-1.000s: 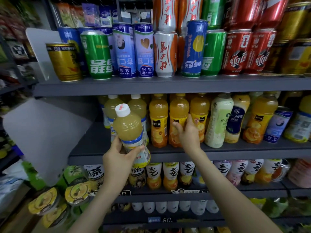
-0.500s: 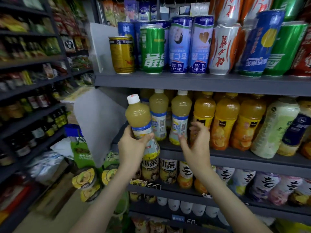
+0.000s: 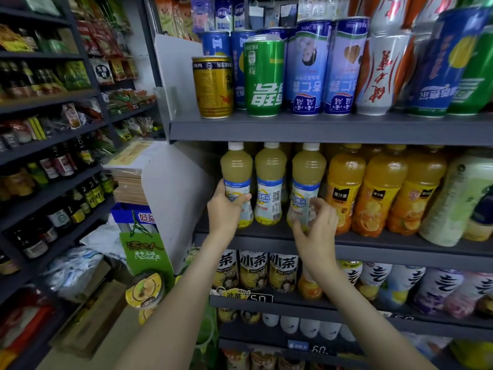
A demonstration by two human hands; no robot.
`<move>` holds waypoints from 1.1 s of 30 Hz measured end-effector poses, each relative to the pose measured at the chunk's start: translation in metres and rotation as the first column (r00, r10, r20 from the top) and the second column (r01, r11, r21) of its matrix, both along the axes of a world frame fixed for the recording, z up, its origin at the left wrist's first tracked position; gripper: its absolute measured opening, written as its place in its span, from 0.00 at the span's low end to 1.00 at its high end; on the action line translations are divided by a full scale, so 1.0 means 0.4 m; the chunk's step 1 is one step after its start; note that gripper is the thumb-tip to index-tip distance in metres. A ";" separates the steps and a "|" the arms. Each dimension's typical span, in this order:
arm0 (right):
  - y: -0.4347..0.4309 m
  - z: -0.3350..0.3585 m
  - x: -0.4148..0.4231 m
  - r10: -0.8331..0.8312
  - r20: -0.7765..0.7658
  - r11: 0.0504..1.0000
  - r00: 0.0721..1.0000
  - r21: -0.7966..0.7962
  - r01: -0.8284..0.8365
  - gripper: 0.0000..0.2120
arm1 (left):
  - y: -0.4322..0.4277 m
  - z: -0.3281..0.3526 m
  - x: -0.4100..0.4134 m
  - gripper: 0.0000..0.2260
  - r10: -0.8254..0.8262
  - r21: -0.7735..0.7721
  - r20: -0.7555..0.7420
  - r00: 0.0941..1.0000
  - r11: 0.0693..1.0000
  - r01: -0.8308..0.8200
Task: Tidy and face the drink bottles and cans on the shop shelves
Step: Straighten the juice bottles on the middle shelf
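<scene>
Gripping the left pale bottle (image 3: 236,172) with the left hand (image 3: 224,209): thumb across the front of the blue-white label, fingers wrapped behind. The bottle stands upright at the left end of the middle shelf (image 3: 373,244), centre of frame, white cap up, just beside the white side panel (image 3: 173,204).

Right hand (image 3: 317,228) is on the right pale bottle (image 3: 308,172), third in the row. Its fingers (image 3: 314,206) curl round the lower label, thumb low on the left side. The fingers are motion-blurred, so how firm the grip is, I can't tell.

The middle pale bottle (image 3: 270,177) stands between the two, untouched, with the QR-code side of its label facing out. All three are upright and close together in one front row.

Right of them on the same shelf: orange juice bottles (image 3: 345,182), upright, dark labels forward.

Top shelf, upper centre: gold can (image 3: 213,86), green can (image 3: 262,76), blue cans (image 3: 306,68), all with print reading upside down. The gold can sits furthest left, touching the green one.

Shelf below, lower centre: tea bottles (image 3: 253,271) with large characters facing front, and a price tag on the edge under them.

Left of frame: a separate rack with dark glass bottles (image 3: 61,166) and snack packs above.
</scene>
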State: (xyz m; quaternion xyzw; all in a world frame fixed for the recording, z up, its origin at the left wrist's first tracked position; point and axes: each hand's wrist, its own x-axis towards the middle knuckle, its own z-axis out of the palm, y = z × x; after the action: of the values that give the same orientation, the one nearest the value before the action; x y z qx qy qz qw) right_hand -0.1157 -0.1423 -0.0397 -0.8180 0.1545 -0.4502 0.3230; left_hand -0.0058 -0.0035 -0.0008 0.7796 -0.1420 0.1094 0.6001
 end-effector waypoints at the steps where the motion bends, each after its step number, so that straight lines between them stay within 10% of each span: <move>1: -0.003 -0.001 -0.004 -0.018 0.003 1.000 1.000 0.001 0.018 0.24 | -0.003 -0.003 0.001 0.22 -0.010 -0.004 0.004 1.000 1.000 0.010; 6: -0.034 0.009 -0.031 -0.152 0.044 0.987 0.987 0.061 0.149 0.25 | -0.050 -0.015 -0.085 0.38 0.177 -0.043 0.041 0.983 0.984 -0.175; 11: -0.087 0.018 -0.072 -0.199 0.032 0.976 0.980 0.095 0.195 0.23 | -0.139 -0.039 -0.230 0.23 0.047 0.064 0.364 0.930 0.995 -0.075; 19: -0.188 0.038 -0.182 -0.091 -0.015 0.989 0.996 0.115 0.092 0.20 | -0.305 -0.034 -0.288 0.20 -0.234 0.210 0.231 0.944 0.960 0.186; 25: -0.345 0.060 -0.284 0.004 -0.057 0.993 0.998 0.117 0.003 0.20 | -0.431 -0.049 -0.257 0.34 -0.106 0.178 0.096 0.990 0.980 0.088; 33: -0.528 0.027 -0.367 0.001 -0.009 0.995 1.000 0.098 0.000 0.20 | -0.514 -0.045 -0.278 0.21 0.150 0.098 0.168 0.974 0.981 -0.168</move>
State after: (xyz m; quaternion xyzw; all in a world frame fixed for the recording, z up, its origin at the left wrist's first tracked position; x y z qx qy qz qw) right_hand -0.2623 -0.3536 -0.0290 -0.8031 0.1776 -0.4385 0.3622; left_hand -0.1172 -0.2090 -0.0187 0.8094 -0.1328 0.2112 0.5316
